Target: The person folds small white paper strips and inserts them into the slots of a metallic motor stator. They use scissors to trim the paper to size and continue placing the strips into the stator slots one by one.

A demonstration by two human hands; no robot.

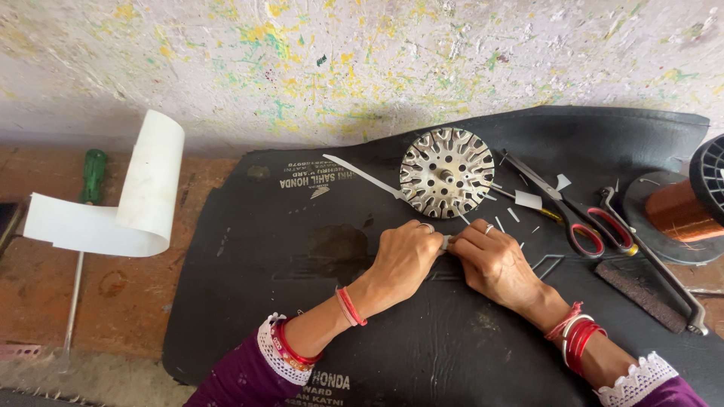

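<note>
My left hand (405, 255) and my right hand (494, 260) meet at the middle of a black mat (302, 256). Together they pinch a small white paper strip (446, 241) between their fingertips. Just beyond them lies a round slotted metal stator core (446, 172), with white paper slips sticking out of some slots. A long white paper sliver (362, 175) lies to the left of the core. Small white paper scraps (528, 200) are scattered to its right.
Red-handled scissors (577, 215) lie right of the core. A spool of copper wire (690, 203) stands at the right edge, a metal tool (664, 264) beside it. A curled white sheet (128, 203) and a green-handled screwdriver (90, 177) lie at left. A paint-flecked wall is behind.
</note>
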